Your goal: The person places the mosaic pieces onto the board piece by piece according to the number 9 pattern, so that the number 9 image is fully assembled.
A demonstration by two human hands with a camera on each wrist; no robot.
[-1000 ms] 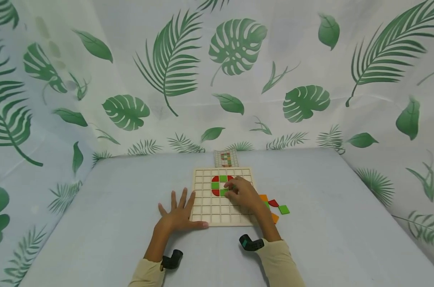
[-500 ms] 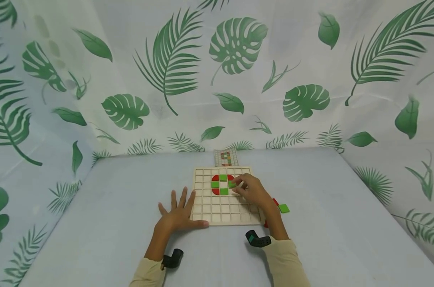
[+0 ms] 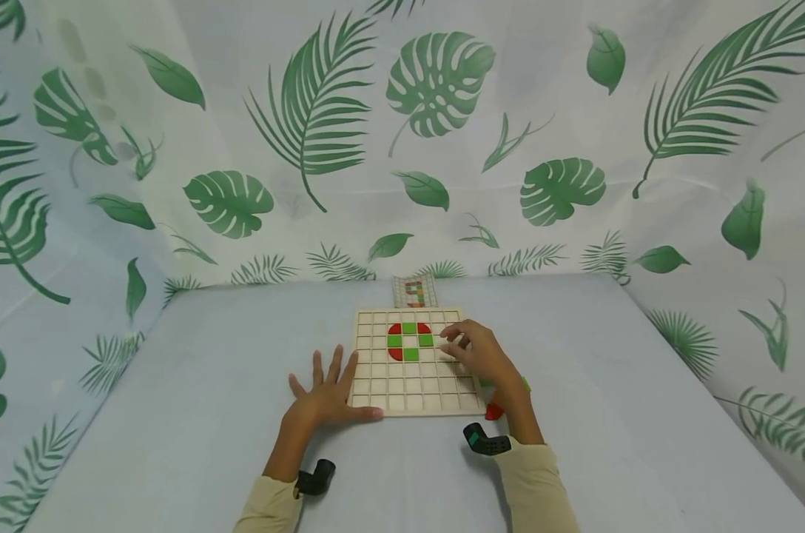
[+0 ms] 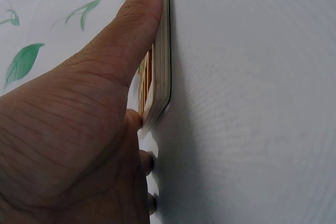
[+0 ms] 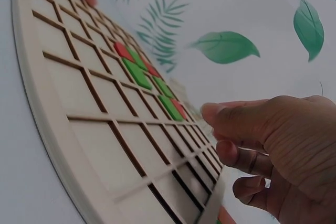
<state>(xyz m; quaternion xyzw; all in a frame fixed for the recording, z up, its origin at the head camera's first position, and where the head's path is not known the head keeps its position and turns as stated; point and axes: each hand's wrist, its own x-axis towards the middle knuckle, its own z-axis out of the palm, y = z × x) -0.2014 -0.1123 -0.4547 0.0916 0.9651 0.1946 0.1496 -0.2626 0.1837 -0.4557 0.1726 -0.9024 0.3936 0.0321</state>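
A wooden grid board lies flat on the table. Red quarter-round tiles and green square tiles sit in its cells, forming a ring around one bare cell. My left hand is spread at the board's near left corner; in the left wrist view its thumb lies along the board's edge. Over the right side of the board hovers my right hand, fingers loosely bent. Nothing shows between its thumb and fingers in the right wrist view.
Behind the board lies a pattern card with a coloured grid figure. Loose red tiles and a green piece lie right of the board, partly hidden by the right forearm. A leaf-print cloth stands behind the table.
My right hand has let go of a green tile, which now sits in the ring's right cell, and has drawn back to the right. My left hand keeps its place.
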